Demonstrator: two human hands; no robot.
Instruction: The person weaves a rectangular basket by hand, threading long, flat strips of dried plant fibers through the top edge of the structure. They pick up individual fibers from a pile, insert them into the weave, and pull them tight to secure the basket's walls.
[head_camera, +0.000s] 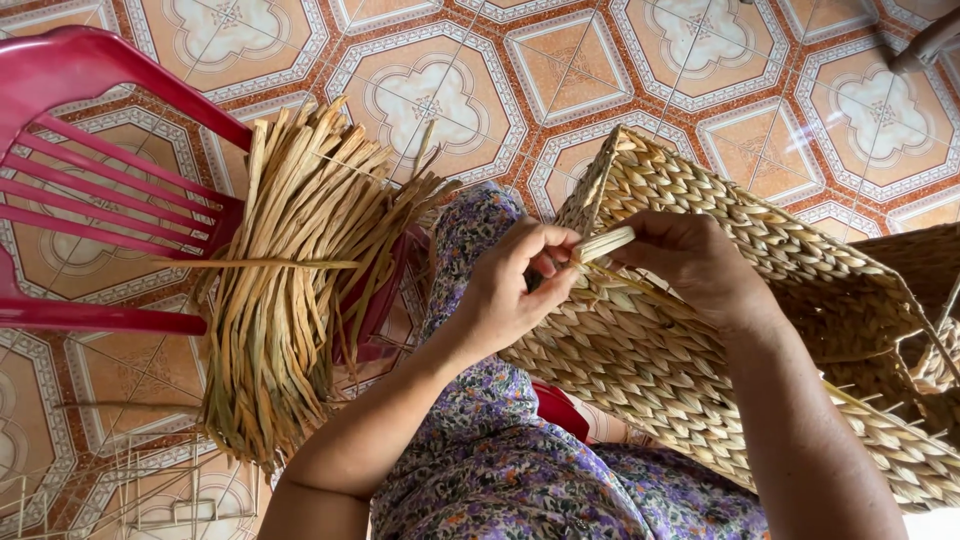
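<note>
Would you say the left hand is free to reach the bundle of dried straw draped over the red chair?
Probably yes: the bundle lies just beside the left hand with nothing between, though that hand is now pinching a strand.

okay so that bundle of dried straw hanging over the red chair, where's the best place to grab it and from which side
Probably at the top of the straw bundle, where it folds over the red plastic chair and the strands lie packed together. Come from the open side facing the left hand, not through the chair's slats. The lower ends fan out loose, so a grip there would likely pull only a few strands.
</note>
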